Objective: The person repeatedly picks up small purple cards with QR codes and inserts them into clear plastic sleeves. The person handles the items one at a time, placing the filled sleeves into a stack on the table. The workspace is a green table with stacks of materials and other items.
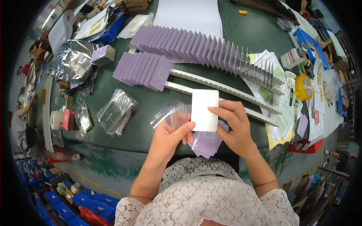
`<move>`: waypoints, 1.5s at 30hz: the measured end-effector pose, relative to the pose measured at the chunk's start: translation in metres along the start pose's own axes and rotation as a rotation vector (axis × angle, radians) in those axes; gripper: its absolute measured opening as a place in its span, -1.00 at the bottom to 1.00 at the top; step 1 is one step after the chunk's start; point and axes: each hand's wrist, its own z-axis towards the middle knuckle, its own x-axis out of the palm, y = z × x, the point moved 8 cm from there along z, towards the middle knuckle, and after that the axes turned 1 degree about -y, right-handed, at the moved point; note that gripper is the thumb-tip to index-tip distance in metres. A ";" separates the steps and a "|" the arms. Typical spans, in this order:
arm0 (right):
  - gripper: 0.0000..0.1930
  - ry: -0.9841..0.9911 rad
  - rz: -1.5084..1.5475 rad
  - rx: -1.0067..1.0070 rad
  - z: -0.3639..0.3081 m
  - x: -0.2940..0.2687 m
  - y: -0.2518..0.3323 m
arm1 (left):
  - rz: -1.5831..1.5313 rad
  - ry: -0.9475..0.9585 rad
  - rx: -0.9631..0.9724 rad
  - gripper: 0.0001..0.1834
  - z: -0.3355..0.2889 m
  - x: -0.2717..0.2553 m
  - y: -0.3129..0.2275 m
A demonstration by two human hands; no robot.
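As the head view looks down over the green table (145,113), the white card (203,101) is directly between the two hands, in front of the person's chest. Its long axis runs away from the body, nearly straight toward the far side, with the broad face turned up. Both hands are in contact with it, so neither is clearly nearer: the left hand (167,133) pinches its near left corner with the thumb on top, while the right hand (237,130) comes in from the right side, fingers curled, index tip on the face and thumb beside the near right corner. Whether that thumb presses from beneath cannot be told.

Clear plastic sleeves (171,115) fan out leftward at the left fingers. Just below the card, toward the body, a pile of purple cards (206,144) sits at the table's near edge. Beyond it, notched white rails (226,90) slant from upper left to lower right, with a near row of purple cards (160,75) leaning at their left end and a longer far row (181,43) behind.
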 end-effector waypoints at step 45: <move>-0.43 0.203 0.065 0.247 0.024 0.012 -0.006 | -0.086 -0.170 0.051 -0.62 0.002 -0.044 -0.006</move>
